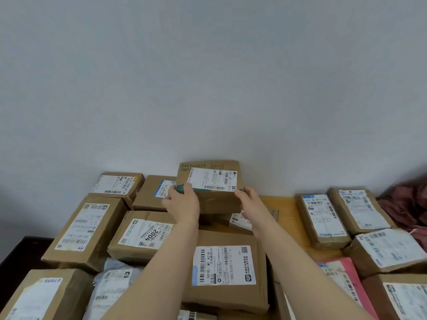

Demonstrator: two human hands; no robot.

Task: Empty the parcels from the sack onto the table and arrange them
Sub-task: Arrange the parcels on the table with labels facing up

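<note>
A brown cardboard parcel [209,179] printed HYNAUT, with a white shipping label, is held up at the back of the table near the wall. My left hand [182,203] grips its near left corner and my right hand [253,204] grips its near right corner. It hovers over a small flat parcel [241,221] and bare wooden table [288,218]. Several other labelled cardboard parcels lie around it, one large one [225,266] between my forearms. A reddish sack [409,204] lies crumpled at the far right.
Parcels fill the left side [85,229] and the right side [323,218] of the table. A pink mailer [346,280] and a grey plastic mailer [111,287] lie near the front. A white wall [208,77] stands right behind. A dark surface [20,252] shows at left.
</note>
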